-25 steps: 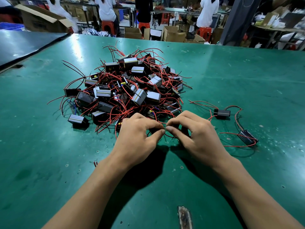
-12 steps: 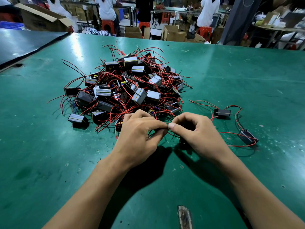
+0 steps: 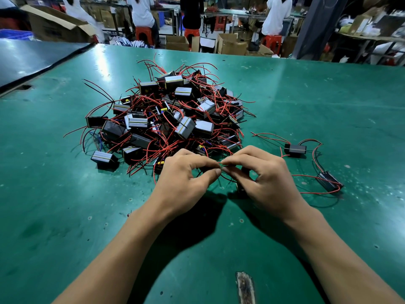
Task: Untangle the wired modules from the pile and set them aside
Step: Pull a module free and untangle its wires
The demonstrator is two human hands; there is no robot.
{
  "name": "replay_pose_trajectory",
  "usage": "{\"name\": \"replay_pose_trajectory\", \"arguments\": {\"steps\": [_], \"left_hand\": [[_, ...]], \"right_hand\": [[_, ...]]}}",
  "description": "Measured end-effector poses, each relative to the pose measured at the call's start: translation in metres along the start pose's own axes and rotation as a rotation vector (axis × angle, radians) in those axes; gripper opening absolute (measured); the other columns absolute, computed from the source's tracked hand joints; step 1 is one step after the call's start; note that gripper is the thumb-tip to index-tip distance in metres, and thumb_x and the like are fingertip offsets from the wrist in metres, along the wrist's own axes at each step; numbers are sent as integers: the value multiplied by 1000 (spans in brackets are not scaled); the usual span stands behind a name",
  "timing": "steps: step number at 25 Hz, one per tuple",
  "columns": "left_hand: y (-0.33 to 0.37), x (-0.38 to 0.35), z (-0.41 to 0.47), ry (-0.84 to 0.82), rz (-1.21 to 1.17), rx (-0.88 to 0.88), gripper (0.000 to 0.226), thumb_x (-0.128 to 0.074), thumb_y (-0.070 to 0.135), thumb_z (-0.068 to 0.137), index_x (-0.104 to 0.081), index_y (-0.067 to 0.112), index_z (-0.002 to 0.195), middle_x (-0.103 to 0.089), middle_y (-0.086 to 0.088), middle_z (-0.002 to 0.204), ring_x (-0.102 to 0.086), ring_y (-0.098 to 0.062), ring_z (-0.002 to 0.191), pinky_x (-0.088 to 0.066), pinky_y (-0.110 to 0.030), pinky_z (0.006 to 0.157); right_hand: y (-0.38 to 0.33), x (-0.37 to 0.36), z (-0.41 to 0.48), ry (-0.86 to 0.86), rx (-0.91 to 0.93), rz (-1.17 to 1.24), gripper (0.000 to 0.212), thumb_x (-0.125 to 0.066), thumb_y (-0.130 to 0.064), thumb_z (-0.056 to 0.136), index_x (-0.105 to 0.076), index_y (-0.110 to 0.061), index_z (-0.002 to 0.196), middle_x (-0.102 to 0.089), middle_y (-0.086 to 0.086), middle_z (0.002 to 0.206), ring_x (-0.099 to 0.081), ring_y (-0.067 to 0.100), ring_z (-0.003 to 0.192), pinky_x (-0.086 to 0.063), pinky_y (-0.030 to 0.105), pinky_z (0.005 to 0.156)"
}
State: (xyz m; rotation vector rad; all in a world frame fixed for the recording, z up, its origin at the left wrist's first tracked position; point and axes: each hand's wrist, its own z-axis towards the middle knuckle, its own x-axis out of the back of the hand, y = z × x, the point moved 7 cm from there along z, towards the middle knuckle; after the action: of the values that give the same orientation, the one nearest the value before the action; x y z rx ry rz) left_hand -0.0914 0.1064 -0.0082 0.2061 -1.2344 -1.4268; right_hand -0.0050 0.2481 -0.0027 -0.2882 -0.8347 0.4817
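Observation:
A pile of small black and grey modules with tangled red wires (image 3: 171, 115) lies on the green table (image 3: 306, 102). At the pile's near edge my left hand (image 3: 186, 178) and my right hand (image 3: 263, 178) meet, each pinching thin wires between thumb and forefinger. A black module (image 3: 242, 187) sits mostly hidden under my right hand. Two separate modules lie to the right of the pile: one nearer the pile (image 3: 295, 148) and one further right (image 3: 328, 181), each with red wires.
A dark mat (image 3: 32, 55) covers the table's far left corner. A worn patch (image 3: 245, 286) marks the near edge. Beyond the far edge stand cardboard boxes (image 3: 232, 43), red stools and several people at benches.
Both hands have lifted slightly and drawn their fingertips together on the wires; the right hand's fingers have opened out a little over the module. The pile and set-aside modules stay put.

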Motion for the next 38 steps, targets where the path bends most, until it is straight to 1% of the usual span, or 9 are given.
{"name": "replay_pose_trajectory", "arguments": {"steps": [11, 15, 20, 23, 25, 29, 33, 36, 38], "left_hand": [[6, 3, 0, -18, 13, -39, 12, -81, 19, 79, -81, 24, 89, -60, 29, 77, -60, -9, 93, -46, -23, 85], [10, 3, -1, -14, 71, -94, 13, -82, 19, 78, -81, 23, 90, -61, 27, 77, -60, -9, 88, -45, -19, 80], [13, 1, -2, -58, 48, -130, 12, -80, 14, 80, -79, 16, 92, -73, 11, 85, -65, -3, 83, -50, -21, 79], [14, 0, -1, -58, 33, -138, 16, -79, 8, 79, -78, 12, 95, -72, 5, 88, -65, -3, 81, -47, -13, 77], [14, 0, -2, -40, 26, -129, 16, -75, 5, 81, -77, 13, 94, -70, 4, 91, -64, -6, 82, -49, -18, 76], [2, 3, -1, 23, -66, 1, 18, -68, 5, 87, -73, 18, 99, -69, 6, 88, -65, -9, 79, -54, -26, 74], [-9, -5, -2, -82, -47, 136, 12, -66, 16, 92, -73, 23, 97, -72, 9, 77, -66, -2, 73, -52, -23, 68], [-16, -8, -2, -185, -146, 267, 10, -64, 23, 94, -74, 24, 92, -75, 8, 76, -71, -18, 75, -56, -34, 71], [-19, -9, -2, -246, -200, 324, 12, -64, 24, 94, -75, 20, 90, -76, 5, 75, -70, -27, 75, -56, -33, 67]], "right_hand": [[0, -3, 1, -68, -33, 18, 10, -68, -25, 94, -73, -17, 95, -64, -7, 89, -62, 21, 77, -51, 47, 72], [1, -5, 2, -106, -139, 80, 8, -67, -27, 91, -71, -22, 88, -61, -14, 82, -57, 8, 74, -49, 39, 73], [6, 5, 5, -115, -222, 207, 9, -78, -16, 86, -74, -24, 84, -68, -13, 77, -58, 5, 67, -45, 18, 67], [16, 14, 4, -57, -306, 215, 9, -78, -16, 86, -73, -23, 85, -69, -11, 78, -59, 10, 68, -45, 19, 68], [20, 15, 4, -53, -348, 191, 13, -80, -16, 84, -71, -23, 90, -68, -11, 81, -58, 12, 69, -46, 21, 69], [23, 6, 1, -125, -394, 180, 13, -80, -20, 84, -73, -23, 95, -69, -17, 83, -59, 4, 67, -46, 14, 68], [23, 2, -1, -171, -400, 150, 7, -76, -21, 88, -78, -18, 94, -72, -14, 80, -57, -6, 58, -39, 6, 60], [24, -1, -3, -209, -424, 185, 5, -76, -19, 88, -78, -16, 92, -67, -23, 65, -56, -8, 54, -39, 5, 58], [25, -2, -4, -227, -435, 196, 3, -77, -19, 88, -78, -17, 89, -63, -27, 60, -55, -8, 54, -39, 6, 58]]}}
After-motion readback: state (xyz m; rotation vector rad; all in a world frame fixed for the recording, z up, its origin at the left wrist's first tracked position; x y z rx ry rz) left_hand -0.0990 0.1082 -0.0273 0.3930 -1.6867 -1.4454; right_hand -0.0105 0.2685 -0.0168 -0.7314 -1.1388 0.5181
